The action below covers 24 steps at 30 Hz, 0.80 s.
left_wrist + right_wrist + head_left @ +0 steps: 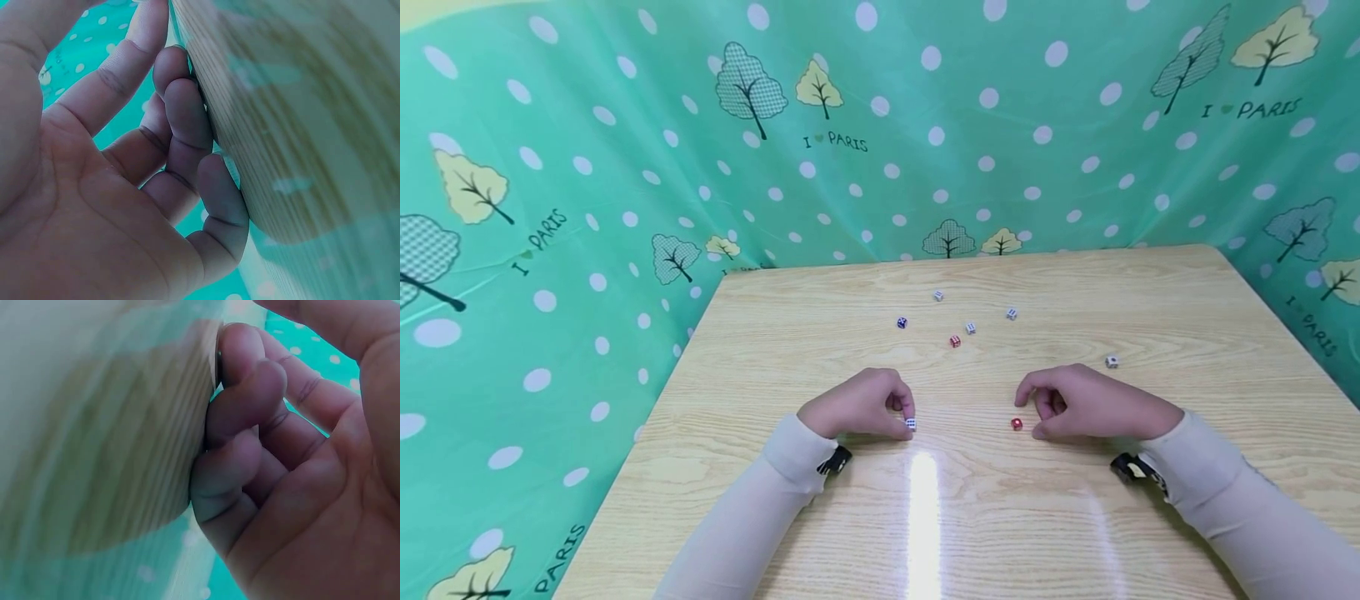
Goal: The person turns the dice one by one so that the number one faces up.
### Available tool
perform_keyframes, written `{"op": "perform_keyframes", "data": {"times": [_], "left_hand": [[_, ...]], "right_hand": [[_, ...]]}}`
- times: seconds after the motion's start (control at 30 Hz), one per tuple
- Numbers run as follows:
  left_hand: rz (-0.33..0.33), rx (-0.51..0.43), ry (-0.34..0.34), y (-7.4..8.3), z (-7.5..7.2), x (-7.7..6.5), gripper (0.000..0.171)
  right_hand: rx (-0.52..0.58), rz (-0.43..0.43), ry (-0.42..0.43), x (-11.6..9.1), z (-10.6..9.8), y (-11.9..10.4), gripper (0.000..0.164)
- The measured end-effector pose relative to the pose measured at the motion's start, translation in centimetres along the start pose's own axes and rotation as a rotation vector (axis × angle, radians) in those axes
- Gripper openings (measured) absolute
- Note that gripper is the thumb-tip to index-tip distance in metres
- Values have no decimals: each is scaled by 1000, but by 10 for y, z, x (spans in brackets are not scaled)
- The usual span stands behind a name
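In the head view my left hand (865, 403) rests low over the wooden table and pinches a white die (911, 423) with blue pips between thumb and index finger. To the right, my right hand (1092, 403) has its thumb and index finger apart beside a red die (1017, 424). A small gap shows between that die and the thumb tip. Both wrist views show the other fingers bent with their tips against the tabletop; neither die can be seen there.
Farther back on the table (805, 333) lie a dark blue die (902, 322), another red die (955, 341) and white dice (971, 328). One white die (1112, 362) sits beyond the right hand. Green patterned cloth (880, 200) hangs behind the table and along its sides.
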<state>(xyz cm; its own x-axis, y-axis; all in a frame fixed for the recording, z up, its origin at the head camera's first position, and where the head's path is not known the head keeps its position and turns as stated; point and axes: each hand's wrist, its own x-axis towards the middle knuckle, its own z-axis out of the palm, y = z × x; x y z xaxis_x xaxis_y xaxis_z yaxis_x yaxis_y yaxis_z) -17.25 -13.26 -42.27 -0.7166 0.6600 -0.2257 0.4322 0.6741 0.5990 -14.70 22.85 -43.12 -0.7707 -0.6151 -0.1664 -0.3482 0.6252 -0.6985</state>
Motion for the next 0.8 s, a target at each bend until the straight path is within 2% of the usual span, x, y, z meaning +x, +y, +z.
{"op": "perform_keyframes", "data": {"times": [0.13,0.3,0.47,0.57,0.67,0.8], "left_hand": [[-6,-14,-2,-2,1,1,18],[-23,-21,-9,-2,1,0,17],[-12,-11,-7,-2,1,1,18],[-5,0,-3,-2,0,1,18],[-3,0,-2,-1,0,1,18],[-7,-5,-4,-2,1,2,18]], "right_hand": [[11,-4,1,0,-2,4,31],[-17,-27,8,0,4,-3,27],[-106,-88,51,4,13,-15,14],[-185,-119,90,5,16,-19,18],[-229,-114,111,5,15,-20,20],[-223,-74,127,2,8,-17,17]]}}
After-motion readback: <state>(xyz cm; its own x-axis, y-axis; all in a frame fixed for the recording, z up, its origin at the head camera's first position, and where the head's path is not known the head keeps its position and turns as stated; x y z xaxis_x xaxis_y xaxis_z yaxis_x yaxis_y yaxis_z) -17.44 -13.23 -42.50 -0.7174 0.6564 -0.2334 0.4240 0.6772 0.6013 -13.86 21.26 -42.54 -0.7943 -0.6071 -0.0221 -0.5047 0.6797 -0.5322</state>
